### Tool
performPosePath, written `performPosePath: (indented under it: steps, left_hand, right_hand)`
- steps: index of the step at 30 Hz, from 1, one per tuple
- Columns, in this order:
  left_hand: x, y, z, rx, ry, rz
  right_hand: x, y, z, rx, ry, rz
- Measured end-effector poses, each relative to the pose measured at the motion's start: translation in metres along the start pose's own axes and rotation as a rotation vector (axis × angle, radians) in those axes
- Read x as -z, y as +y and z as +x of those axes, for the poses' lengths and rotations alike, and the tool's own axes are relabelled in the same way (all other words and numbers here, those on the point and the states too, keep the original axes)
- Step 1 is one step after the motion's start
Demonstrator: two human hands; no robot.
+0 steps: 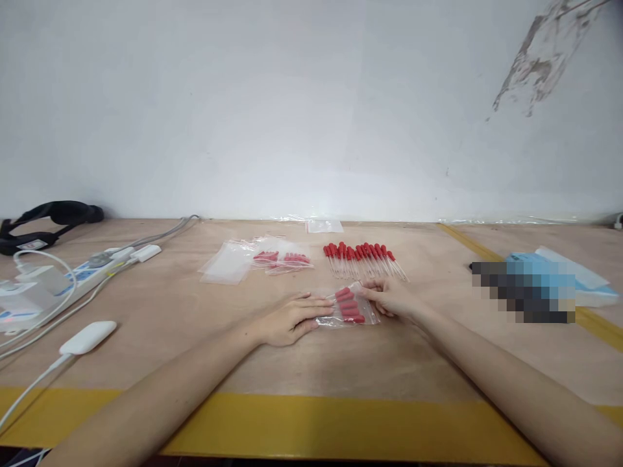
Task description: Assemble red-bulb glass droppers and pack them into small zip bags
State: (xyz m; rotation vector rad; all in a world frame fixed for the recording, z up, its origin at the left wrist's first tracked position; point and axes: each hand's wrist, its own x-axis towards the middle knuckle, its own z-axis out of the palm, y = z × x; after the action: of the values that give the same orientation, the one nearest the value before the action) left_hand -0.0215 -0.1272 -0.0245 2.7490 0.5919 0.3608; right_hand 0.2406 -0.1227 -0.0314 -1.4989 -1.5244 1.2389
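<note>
A small clear plastic bag [349, 306] holding several red-capped droppers lies on the wooden table between my hands. My left hand [287, 319] rests palm down, fingers stretched flat onto the bag's left edge. My right hand [392, 296] pinches the bag's right edge with curled fingers. Just behind lies a row of loose red-capped glass droppers [364, 258]. To the left of that row sit filled bags of droppers [282, 259] and a pile of empty clear bags [224, 264].
A white power strip [82, 275] with cables and a white adapter [88, 337] lie at the left, a black strap [46, 217] at the far left. Blue and white packets [574, 272] sit at the right. Yellow tape [311, 425] edges the table front. A white wall stands behind.
</note>
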Motion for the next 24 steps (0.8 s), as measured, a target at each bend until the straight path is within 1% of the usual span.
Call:
performPosePath:
  steps: [4, 6, 8, 11, 12, 13, 15, 16, 18, 19, 21, 24]
  left_hand:
    - [0.002, 0.004, 0.001, -0.027, 0.025, -0.059]
    - [0.002, 0.002, 0.001, 0.010, 0.104, -0.092]
    - [0.004, -0.007, 0.000, 0.106, 0.252, -0.073]
    - [0.013, -0.034, -0.009, 0.314, 0.534, 0.118]
    - [0.018, -0.045, -0.014, 0.406, 0.600, 0.219]
    - [0.024, -0.055, -0.019, 0.515, 0.622, 0.314]
    - [0.035, -0.073, -0.032, 0.768, 0.615, 0.478]
    - [0.040, -0.080, -0.038, 0.879, 0.588, 0.537]
    - [0.046, -0.092, -0.050, 1.062, 0.521, 0.590]
    - [0.048, -0.097, -0.054, 1.127, 0.486, 0.591]
    - [0.048, -0.104, -0.060, 1.210, 0.429, 0.568]
    - [0.046, -0.111, -0.064, 1.262, 0.355, 0.515]
  right_hand:
    - [-0.003, -0.001, -0.002, 0.036, -0.092, 0.023]
    - [0.000, -0.002, -0.004, 0.040, -0.148, 0.110]
    - [0.005, -0.004, -0.007, 0.037, -0.188, 0.275]
    - [0.017, -0.012, -0.007, 0.041, -0.149, 0.483]
    - [0.021, -0.017, -0.006, 0.058, -0.133, 0.508]
    - [0.024, -0.022, -0.003, 0.082, -0.116, 0.520]
    - [0.024, -0.035, 0.004, 0.136, -0.073, 0.543]
    - [0.021, -0.042, 0.010, 0.160, -0.037, 0.567]
    - [0.008, -0.055, 0.024, 0.203, 0.036, 0.647]
    - [-0.002, -0.061, 0.032, 0.205, 0.047, 0.686]
    - [-0.028, -0.070, 0.050, 0.152, 0.158, 0.774]
    - [-0.070, -0.074, 0.077, 0.110, 0.207, 0.760]
